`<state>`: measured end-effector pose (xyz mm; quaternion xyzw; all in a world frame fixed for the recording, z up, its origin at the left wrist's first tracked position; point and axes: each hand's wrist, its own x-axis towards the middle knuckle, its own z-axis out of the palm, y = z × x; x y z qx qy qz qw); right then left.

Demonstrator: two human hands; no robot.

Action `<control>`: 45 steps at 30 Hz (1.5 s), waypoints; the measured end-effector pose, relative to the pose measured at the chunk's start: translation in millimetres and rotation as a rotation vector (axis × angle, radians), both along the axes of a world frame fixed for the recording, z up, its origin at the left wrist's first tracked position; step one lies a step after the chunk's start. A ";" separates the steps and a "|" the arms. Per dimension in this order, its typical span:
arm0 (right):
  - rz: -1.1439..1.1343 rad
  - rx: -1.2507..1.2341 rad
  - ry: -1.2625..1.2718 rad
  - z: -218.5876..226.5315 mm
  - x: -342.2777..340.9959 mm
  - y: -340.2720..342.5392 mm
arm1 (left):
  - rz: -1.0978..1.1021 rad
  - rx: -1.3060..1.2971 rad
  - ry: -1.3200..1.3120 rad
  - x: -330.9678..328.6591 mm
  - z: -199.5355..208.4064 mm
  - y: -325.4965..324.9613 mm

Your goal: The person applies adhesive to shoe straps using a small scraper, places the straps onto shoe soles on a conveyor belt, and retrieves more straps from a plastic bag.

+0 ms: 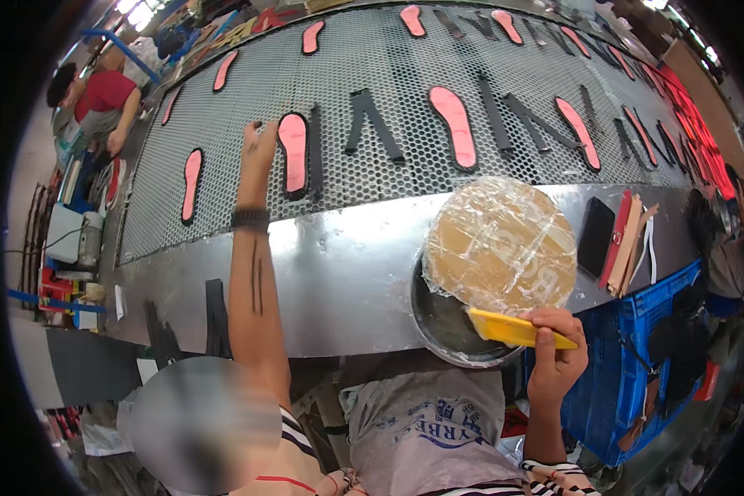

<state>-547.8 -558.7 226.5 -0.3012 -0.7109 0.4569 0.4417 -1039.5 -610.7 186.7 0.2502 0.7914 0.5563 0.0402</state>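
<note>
While the right hand [558, 355] clamps fingers and thumb round a yellow scraper [504, 328] over the near right part of the round basin [446, 322], the left hand [260, 145] reaches well left of and beyond that basin, over the perforated mesh [372, 194]. Left fingertips are just beside a pink insole [293, 153] edged in black; can't tell if they touch it, nor whether they're apart or pinched on something. That insole lies flat on the mesh, beyond and left of the basin, a black strip [316, 153] alongside. Second insole [455, 128]: also flat, straight beyond the basin. A plastic-wrapped cardboard disc [502, 244] covers most of the basin, leaving a dark gap on the near left; contents unclear. Black slab, maybe a phone [595, 236], lies right of the basin; blue crate [612, 355], right and nearer. Step in hand, my guess: placing or adjusting pieces on the mesh, scraper at the ready. Next move probably calls for a light edge grip on the insole, scraper held clear, or a dip through the basin's uncovered side.
</note>
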 end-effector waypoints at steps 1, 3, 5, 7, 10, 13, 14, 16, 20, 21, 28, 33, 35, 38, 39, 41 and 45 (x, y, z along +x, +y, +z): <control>0.011 -0.011 0.018 -2.6 0.4 1.2 | -0.011 -0.091 0.156 -0.7 -9.6 -25.6; 0.026 0.006 -0.013 -4.3 1.0 7.8 | 0.005 -0.309 0.501 7.3 -30.8 -73.6; 0.112 0.013 -0.075 -3.4 2.1 12.4 | 0.207 -0.480 0.573 34.1 -37.8 -156.9; 0.144 0.012 -0.129 -0.1 -4.6 8.2 | 0.376 -0.674 0.406 42.7 -20.5 -254.1; 0.336 -0.052 -0.109 12.2 -14.1 2.0 | 0.872 -1.075 0.684 -10.6 -44.3 -405.0; 0.381 -0.092 -0.074 5.4 -17.7 0.5 | 0.678 -1.349 0.276 -19.6 -83.2 -438.0; 0.363 -0.058 -0.029 6.5 -12.8 3.4 | 0.489 -1.303 0.664 -37.7 -81.1 -519.9; 0.280 0.006 -0.050 -2.0 -20.0 -9.5 | 0.655 -1.206 0.413 -19.6 -115.3 -472.7; 0.247 0.003 -0.011 1.7 -12.8 -12.5 | 0.647 -1.153 0.744 32.4 -64.6 -355.5; 0.238 -0.006 -0.011 0.1 -10.3 -12.6 | 0.713 -1.109 0.794 50.8 -48.0 -351.4; 0.280 -0.044 -0.015 -13.0 -12.8 -5.4 | 0.321 -0.938 0.143 118.8 5.3 -319.7; 0.333 0.008 -0.011 -16.0 -23.9 -13.3 | 0.378 -1.062 0.246 127.0 8.0 -304.5; 0.319 0.026 -0.016 -14.6 -24.4 -15.9 | 0.418 -1.022 0.244 128.0 4.2 -302.2; 0.309 0.097 -0.179 -4.7 -28.5 -18.6 | 0.385 -0.958 0.379 118.9 -13.0 -307.6; 0.379 0.293 -0.275 0.5 -29.6 -15.6 | 0.297 -0.924 0.519 116.3 -22.8 -309.5; 0.431 0.485 -0.389 7.1 -31.7 -13.9 | 0.203 -0.882 0.661 109.0 -28.9 -333.0; 0.384 0.403 -0.324 -1.8 -42.9 -13.0 | 0.190 -0.461 0.377 125.5 29.4 -305.2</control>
